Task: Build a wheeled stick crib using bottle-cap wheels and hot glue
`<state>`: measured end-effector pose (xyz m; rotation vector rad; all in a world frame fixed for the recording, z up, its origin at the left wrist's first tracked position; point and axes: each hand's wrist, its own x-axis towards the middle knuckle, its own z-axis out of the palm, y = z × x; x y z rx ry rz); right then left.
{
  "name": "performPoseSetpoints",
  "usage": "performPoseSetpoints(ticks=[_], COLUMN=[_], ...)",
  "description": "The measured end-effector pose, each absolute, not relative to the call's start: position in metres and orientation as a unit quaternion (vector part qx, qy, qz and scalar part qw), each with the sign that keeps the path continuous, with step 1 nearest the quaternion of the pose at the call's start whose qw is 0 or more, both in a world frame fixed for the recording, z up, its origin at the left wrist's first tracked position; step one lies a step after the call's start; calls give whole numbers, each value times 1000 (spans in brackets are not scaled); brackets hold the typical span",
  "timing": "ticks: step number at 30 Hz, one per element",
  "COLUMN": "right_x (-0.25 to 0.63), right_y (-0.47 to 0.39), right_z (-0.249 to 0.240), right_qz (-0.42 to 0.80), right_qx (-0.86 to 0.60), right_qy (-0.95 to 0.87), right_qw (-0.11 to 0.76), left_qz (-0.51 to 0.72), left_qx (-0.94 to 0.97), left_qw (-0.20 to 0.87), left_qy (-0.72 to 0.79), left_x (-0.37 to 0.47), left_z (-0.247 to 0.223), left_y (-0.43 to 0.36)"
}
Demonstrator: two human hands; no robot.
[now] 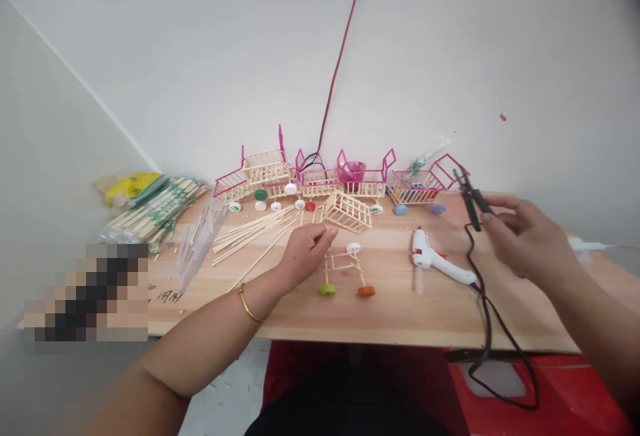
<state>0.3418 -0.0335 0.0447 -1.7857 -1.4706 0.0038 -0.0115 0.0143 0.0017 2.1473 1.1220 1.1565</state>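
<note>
My right hand [525, 236] is raised over the right side of the table, its fingers around a pair of dark-handled pliers [470, 203]. My left hand [307, 249] is closed, thumb against the curled fingers; anything small inside is hidden. Just beyond and right of it lies a tilted basket frame of thin wooden sticks [347, 212]. A small stick chassis [343, 263] stands close by the left hand, with green [328, 290], orange [367, 291] and white [353, 248] bottle-cap wheels showing. A white glue gun [440, 264] lies between the chassis and my right hand.
Several stick carts with pink trim [320, 184] line the wall, beside a pink cup [353, 173]. Loose sticks [255, 231], plastic sleeves [200, 243] and bagged sticks [160, 209] lie left. A black cord [487, 323] hangs over the table's front edge.
</note>
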Motion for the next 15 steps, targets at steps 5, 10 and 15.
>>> performPoseSetpoints(ticks=[5,10,15], right_x=[332,346,360], right_y=[-31,0,21], right_z=[50,46,32], right_qz=[-34,-144,-153], right_qx=[-613,-543,-477], right_qy=[-755,-826,-865], right_qw=[233,51,-3], left_qz=[418,425,416], left_qx=[777,774,782], left_qw=[232,225,216], left_qy=[410,413,411], left_x=[-11,-11,-12], left_z=[1,-1,-1], left_y=[16,18,17])
